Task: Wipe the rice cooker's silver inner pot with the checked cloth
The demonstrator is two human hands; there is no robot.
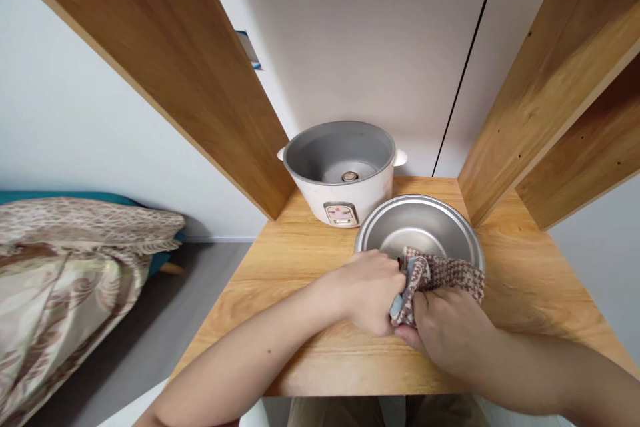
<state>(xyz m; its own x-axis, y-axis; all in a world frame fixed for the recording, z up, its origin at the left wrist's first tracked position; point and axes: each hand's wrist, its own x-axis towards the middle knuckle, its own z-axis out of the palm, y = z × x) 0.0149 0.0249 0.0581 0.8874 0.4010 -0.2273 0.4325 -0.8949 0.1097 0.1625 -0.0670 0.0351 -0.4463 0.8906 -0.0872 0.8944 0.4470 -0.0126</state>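
Note:
A silver metal inner pot (pixel 385 223) rests on the wooden desk, in front and to the right of the rice cooker. Over its near rim lies a brown and white patterned cloth (pixel 447 272) with pale blue patches. My right hand (pixel 453 323) is closed on the cloth, thumb toward me, at the pot's near side. Beside it, my left hand (pixel 373 290) is closed with its knuckles up and grips the cloth's bunched left end. Its fingertips are hidden, as is the rim under both hands.
Behind the pot stands a white rice cooker body (pixel 325 203), lidless, its grey inside and round centre sensor showing. Wooden uprights (pixel 240 140) flank the desk (pixel 300 260), with a white wall panel behind. Patterned bedding (pixel 65 280) lies at the left, beyond a grey floor.

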